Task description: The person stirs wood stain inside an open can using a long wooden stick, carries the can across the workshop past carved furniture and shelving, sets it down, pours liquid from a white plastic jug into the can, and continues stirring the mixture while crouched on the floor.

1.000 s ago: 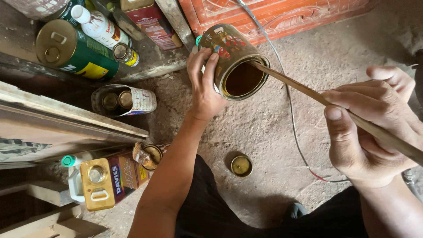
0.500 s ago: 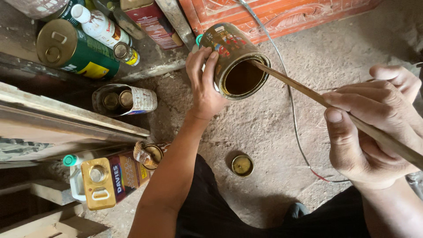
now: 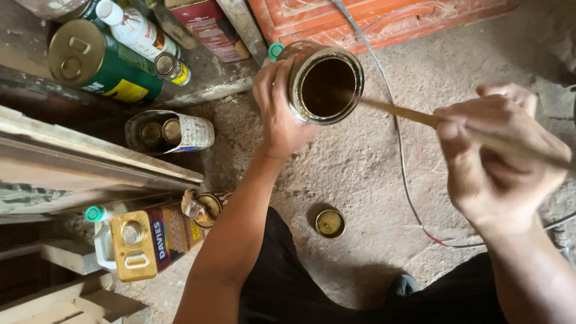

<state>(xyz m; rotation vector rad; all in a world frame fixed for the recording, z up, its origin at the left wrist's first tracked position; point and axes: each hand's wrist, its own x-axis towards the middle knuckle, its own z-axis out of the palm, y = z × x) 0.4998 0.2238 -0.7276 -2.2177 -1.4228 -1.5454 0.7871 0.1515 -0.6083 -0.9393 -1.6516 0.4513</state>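
Left hand [image 3: 277, 108] clamped around open round metal can of dark liquid [image 3: 326, 82]; right hand [image 3: 495, 159] closed on long wooden stick [image 3: 420, 117] dipped inside.

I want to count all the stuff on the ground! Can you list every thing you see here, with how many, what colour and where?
open tin can: 1, dark liquid inside, held top centre
stirring stick: 1, tan wood, tip in the can
round lid: 1, brassy, on the dirt floor, centre
green canister: 1, green and yellow, top left
white bottle: 1, white, top left
rectangular can: 1, gold top, lower left
cable: 1, grey, across the floor
carved panel: 1, orange-red, top
planks: several, wood, left
left hand: grips the can
right hand: holds the stick
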